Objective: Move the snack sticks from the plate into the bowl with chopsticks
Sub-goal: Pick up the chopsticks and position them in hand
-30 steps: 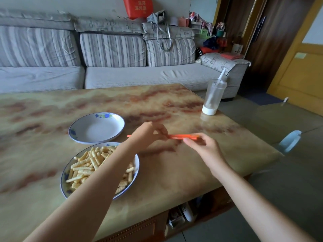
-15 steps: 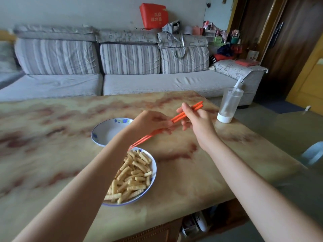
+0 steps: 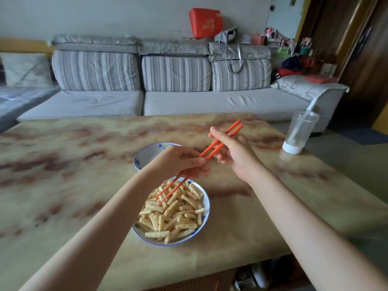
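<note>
Left hand (image 3: 178, 162) grips chopsticks (image 3: 206, 153) mid-shaft; right hand (image 3: 237, 152) pinches them higher up. Tips over sticks (image 3: 174, 215) heaped in plate (image 3: 206, 206) on counter (image 3: 63, 164). Bowl (image 3: 147, 153) just behind.

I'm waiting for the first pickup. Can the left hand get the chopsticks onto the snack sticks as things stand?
Probably yes. The left hand grips the chopsticks mid-shaft, their tips hang over the snack sticks on the plate, and nothing lies between; the right hand holds their upper part.
</note>
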